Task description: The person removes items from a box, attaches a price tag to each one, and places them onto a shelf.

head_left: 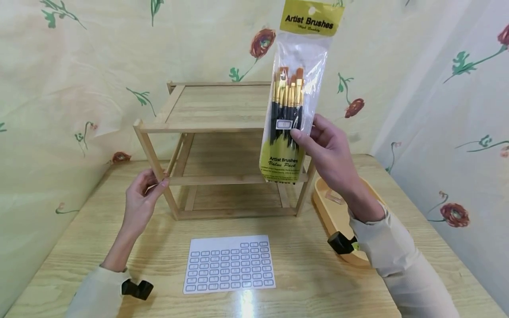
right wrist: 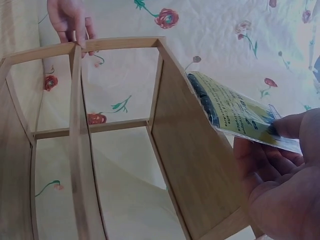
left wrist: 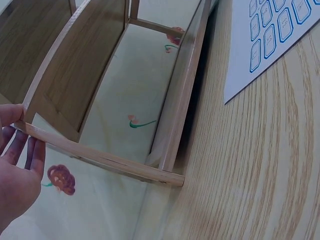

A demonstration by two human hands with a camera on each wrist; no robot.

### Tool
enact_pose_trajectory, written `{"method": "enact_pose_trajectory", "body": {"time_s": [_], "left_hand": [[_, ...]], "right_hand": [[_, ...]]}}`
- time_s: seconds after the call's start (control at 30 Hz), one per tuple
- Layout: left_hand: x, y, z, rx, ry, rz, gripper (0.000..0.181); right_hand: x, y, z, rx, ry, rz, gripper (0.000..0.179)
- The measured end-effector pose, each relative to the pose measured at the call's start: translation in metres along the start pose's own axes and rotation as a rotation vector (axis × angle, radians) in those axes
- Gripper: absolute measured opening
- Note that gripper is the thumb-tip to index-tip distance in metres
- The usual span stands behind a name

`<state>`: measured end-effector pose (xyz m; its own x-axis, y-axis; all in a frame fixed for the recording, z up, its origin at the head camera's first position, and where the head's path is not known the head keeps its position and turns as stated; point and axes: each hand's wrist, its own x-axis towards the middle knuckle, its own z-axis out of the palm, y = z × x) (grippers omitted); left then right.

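My right hand (head_left: pixel 332 152) pinches a clear packet of artist brushes (head_left: pixel 288 110), thumb in front and fingers behind. The packet stands nearly upright before the right part of a wooden shelf rack (head_left: pixel 222 128), its yellow header at the top. Several dark-handled brushes and a small white label show through the plastic. At the rack's left front post, my left hand (head_left: pixel 143 194) grips the frame near the middle shelf, thumb in front. The left wrist view shows those fingers (left wrist: pixel 35 155) around the post. In the right wrist view the packet (right wrist: pixel 240 112) is seen from its lower end.
A white sheet of small numbered labels (head_left: pixel 229 265) lies on the wooden table (head_left: pixel 302 282) in front of the rack. To the right is a yellow tray (head_left: pixel 324 212), partly hidden by my right arm. Flower-patterned cloth (head_left: pixel 99 57) hangs behind and at the sides.
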<state>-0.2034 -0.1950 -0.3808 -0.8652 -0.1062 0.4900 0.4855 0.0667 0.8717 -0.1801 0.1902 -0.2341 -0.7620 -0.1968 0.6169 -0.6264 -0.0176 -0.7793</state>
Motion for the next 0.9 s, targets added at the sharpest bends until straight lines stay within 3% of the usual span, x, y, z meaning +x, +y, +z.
{"method": "enact_pose_trajectory", "body": {"time_s": [0.3,0.9], "left_hand": [[0.001,-0.001,-0.001,0.0,0.001,0.011,0.03],[-0.001,-0.002,-0.001,0.0,-0.026,-0.001,0.033]], "right_hand": [[0.016,-0.007,0.005,0.018,-0.02,-0.008,0.035],[0.042,-0.012,0.011,-0.042,-0.035,0.007,0.031]]}}
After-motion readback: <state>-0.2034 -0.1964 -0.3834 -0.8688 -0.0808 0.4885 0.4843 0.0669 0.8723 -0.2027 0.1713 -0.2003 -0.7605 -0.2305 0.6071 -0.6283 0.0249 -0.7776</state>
